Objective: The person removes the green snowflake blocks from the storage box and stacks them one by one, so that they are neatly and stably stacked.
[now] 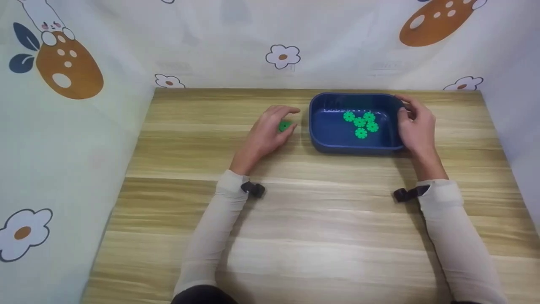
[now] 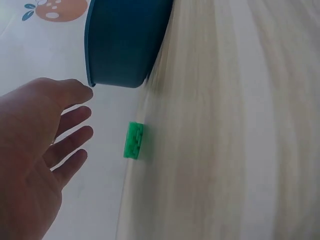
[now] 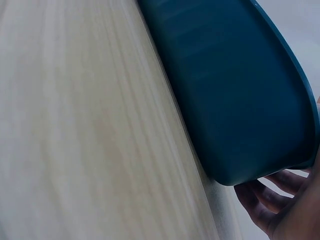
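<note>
A blue rectangular box [image 1: 356, 148] stands on the wooden table, with several green notched discs [image 1: 361, 133] lying on its floor. At its right end my right hand [image 1: 419, 124] grips the wall, thumb at the rim and fingers around the outside; the right wrist view shows fingers [image 3: 257, 202] against the box's lower corner. To the left of the box, my left hand [image 1: 268, 131] hovers with thumb and fingers spread apart and nothing between them. Another green piece [image 2: 133, 140] lies on the table just beyond that hand, apart from it; in the head view the hand partly covers it.
The wood-grain table [image 1: 295, 236] runs back to a patterned cloth wall [image 1: 228, 55] close behind the box. A similar patterned wall [image 1: 84, 147] borders the left side, and a pale wall [image 1: 514, 105] the right. Dark wrist cameras [image 1: 255, 189] sit on both sleeves.
</note>
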`<action>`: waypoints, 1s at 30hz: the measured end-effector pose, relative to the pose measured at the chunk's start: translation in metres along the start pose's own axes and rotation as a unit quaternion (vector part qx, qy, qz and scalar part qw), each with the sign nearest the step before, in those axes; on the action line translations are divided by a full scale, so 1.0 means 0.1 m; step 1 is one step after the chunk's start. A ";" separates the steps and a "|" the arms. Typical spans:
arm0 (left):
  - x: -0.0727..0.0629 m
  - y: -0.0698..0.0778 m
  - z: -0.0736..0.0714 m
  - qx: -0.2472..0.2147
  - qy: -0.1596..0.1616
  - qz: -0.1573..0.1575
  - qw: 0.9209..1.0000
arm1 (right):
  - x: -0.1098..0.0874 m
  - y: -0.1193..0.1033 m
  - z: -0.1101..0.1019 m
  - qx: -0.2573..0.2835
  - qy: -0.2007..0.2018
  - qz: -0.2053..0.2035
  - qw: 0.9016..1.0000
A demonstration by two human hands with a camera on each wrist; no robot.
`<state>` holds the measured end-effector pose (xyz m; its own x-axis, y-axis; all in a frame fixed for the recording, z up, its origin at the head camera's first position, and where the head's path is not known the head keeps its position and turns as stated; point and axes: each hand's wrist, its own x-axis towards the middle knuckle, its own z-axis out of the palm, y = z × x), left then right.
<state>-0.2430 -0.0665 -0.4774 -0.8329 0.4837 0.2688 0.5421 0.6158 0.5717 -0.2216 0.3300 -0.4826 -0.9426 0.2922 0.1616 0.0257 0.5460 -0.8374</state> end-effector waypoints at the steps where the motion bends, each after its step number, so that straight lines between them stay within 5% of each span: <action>1: 0.01 0.02 0.01 -0.002 0.000 0.001 1.000 | 0.00 0.00 0.00 -0.001 0.000 0.001 1.000; 10: 0.08 0.23 0.08 -0.017 0.018 0.043 0.999 | 0.01 0.00 0.00 -0.002 0.004 0.002 1.000; 30: 0.28 0.55 0.28 -0.030 -0.013 0.029 0.999 | 0.00 -0.01 0.00 -0.012 0.009 -0.005 1.000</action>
<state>-0.2332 -0.0021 -0.4604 -0.7968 0.5337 0.2834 0.5812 0.5486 0.6010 -0.2216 0.3293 -0.4817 -0.9367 0.3009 0.1792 0.0247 0.5672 -0.8232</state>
